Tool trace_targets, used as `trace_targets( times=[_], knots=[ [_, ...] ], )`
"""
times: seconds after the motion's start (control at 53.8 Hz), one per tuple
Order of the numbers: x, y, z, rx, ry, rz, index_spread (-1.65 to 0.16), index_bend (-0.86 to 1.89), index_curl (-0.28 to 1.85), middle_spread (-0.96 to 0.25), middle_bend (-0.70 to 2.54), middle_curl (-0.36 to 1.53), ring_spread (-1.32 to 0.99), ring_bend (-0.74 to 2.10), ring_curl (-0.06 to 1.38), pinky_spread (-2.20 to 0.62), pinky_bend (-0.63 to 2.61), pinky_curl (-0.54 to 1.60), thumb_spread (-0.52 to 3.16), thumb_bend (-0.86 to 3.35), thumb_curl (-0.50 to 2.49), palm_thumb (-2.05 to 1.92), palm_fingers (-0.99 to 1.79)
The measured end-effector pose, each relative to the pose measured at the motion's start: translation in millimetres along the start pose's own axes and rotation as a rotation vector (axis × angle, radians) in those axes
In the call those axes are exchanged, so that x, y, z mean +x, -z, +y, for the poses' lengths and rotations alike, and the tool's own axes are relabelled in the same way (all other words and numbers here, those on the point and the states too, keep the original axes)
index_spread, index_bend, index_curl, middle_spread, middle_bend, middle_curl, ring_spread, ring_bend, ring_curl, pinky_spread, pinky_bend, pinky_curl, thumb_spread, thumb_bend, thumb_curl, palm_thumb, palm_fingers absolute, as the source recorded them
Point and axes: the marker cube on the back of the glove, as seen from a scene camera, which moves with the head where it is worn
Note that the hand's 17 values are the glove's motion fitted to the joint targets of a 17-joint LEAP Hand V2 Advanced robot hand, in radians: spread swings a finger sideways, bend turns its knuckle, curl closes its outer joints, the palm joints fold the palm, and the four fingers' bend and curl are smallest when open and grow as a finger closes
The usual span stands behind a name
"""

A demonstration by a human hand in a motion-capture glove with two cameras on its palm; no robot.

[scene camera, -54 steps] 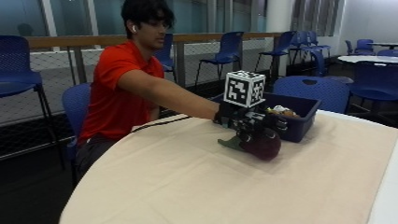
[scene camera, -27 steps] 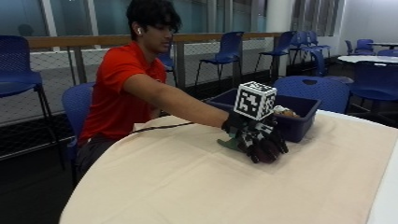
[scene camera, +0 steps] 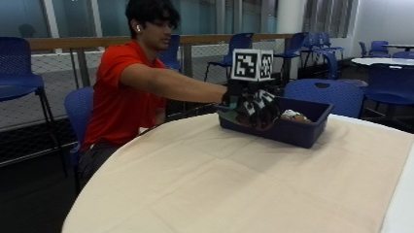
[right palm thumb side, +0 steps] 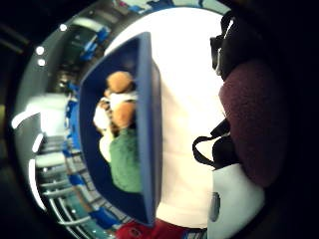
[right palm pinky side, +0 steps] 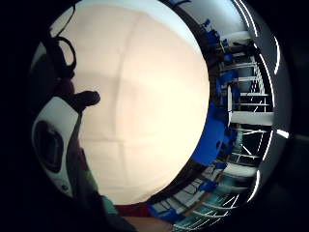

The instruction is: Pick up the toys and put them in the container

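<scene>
Right hand (scene camera: 255,109) was gripping a maroon toy (right palm thumb side: 251,124) right above the blue container (scene camera: 304,128); looked like the drop-off step, next just let go inside

We count one blue container (scene camera: 304,130) on one table (scene camera: 246,184) covered with a cream cloth. Inside the container we make out one green toy (right palm thumb side: 127,159) and at least two brown plush toys (right palm thumb side: 119,82), with some white ones we cannot separate. One maroon toy (right palm thumb side: 254,124) lies against the gloved palm. One gloved right hand (scene camera: 255,107) shows. Behind the table we count at least six blue chairs (scene camera: 323,90).
</scene>
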Motion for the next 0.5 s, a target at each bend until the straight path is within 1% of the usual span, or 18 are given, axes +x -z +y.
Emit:
trace_targets(
  times=[0.186, 0.334, 0.502],
  knots=[
    [-28, 68, 15, 0.054, 0.042, -0.064, -0.42, 0.19, 0.34, -0.41, 0.43, 0.38, -0.51, 0.77, 0.46, -0.46, 0.97, 0.32, 0.97, 0.20, 0.67, 0.67, 0.94],
    [-75, 112, 28, 0.107, 0.116, -0.067, -0.43, 0.18, 0.37, -0.44, 0.42, 0.41, -0.53, 0.76, 0.47, -0.47, 0.96, 0.33, 0.88, 0.18, 0.74, 0.68, 0.95],
    [-131, 133, 39, 0.122, 0.165, -0.152, -0.44, 0.18, 0.40, -0.45, 0.40, 0.44, -0.55, 0.74, 0.48, -0.47, 0.94, 0.34, 0.82, 0.16, 0.81, 0.68, 0.95]
  ],
)
